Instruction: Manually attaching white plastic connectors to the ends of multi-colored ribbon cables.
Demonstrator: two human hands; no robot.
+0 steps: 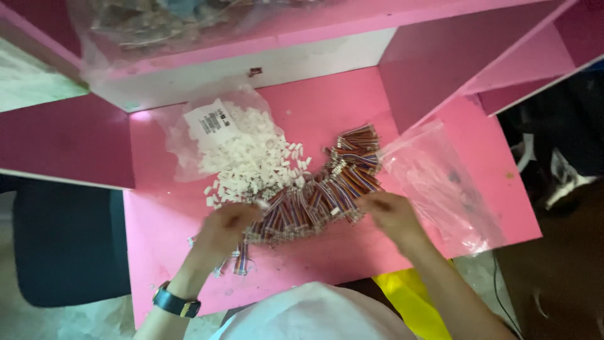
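— From the head view, what are the hands at?

— The left hand (228, 225) is curled, fingers bent down onto the near end of the wire bundles (327, 189); whether it grips one is blurred, so I cannot tell. The right hand (391, 213) is half closed at the bundles' other end, and its grip is just as unclear.

— And around them?

— The bundles run between both hands and away beyond the right hand. White connectors (251, 160) lie beyond the left hand, spilling from a clear bag (189, 135). Another clear bag (440, 182) lies just right of the right hand, on the pink worktop (163, 233).
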